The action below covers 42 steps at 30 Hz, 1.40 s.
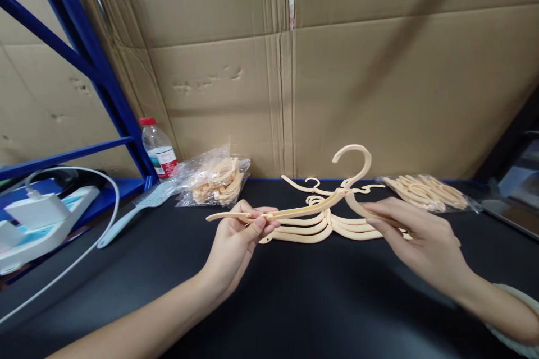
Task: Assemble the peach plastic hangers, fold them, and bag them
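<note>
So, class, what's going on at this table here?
Someone holds a cream hanger above the black table, hook upward: the left hand pinches one arm and the right hand grips the other. More hangers lie behind it, with one clear bag of cream pieces to the left and another to the right.

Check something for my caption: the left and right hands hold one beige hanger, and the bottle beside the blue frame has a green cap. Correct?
The cap is red, not green, as the head view shows. The rest holds: the left hand and right hand hold one beige hanger, and the bottle is beside the blue frame.
</note>
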### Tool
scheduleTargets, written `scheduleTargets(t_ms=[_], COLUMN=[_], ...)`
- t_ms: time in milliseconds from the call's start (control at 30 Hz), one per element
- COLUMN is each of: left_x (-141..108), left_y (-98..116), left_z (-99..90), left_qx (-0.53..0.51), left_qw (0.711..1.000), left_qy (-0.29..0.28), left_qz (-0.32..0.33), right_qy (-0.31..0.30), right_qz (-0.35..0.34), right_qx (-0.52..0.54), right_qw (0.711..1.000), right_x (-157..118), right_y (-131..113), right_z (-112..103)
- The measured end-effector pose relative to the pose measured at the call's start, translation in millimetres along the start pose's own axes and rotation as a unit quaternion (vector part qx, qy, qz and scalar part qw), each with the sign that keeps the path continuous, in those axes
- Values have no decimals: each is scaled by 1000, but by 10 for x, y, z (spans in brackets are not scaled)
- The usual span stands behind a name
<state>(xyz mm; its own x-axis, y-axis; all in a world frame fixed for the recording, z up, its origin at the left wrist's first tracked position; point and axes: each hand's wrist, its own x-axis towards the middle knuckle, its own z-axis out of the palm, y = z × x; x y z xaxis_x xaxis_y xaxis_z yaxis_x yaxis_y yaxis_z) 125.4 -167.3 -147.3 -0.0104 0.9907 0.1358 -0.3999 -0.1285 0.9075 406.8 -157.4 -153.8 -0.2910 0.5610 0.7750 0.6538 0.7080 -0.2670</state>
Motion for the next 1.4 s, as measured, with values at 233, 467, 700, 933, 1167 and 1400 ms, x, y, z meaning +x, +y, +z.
scheduleTargets(t_ms=[233,467,700,933,1167,1400], left_x=[-53,-278,-267,-247,-216,-201], left_y=[-57,-27,-54,-89,-113,-112], left_z=[20,79,76,78,77,72], left_qx=[148,535,600,609,621,660], left_qw=[985,683,643,643,638,594], left_qy=[-70,-401,-391,-368,-358,-363], left_qz=[-53,294,272,283,282,280], right_qy=[-27,-159,-292,-329,-328,-317], right_qz=[58,78,112,77,78,90], right_qx=[15,49,41,-14,-3,4], right_qw=[998,983,949,941,941,944], right_x=[58,176,99,101,45,55], right_y=[180,242,285,301,370,351], right_z=[-24,-145,-109,-86,-19,-24])
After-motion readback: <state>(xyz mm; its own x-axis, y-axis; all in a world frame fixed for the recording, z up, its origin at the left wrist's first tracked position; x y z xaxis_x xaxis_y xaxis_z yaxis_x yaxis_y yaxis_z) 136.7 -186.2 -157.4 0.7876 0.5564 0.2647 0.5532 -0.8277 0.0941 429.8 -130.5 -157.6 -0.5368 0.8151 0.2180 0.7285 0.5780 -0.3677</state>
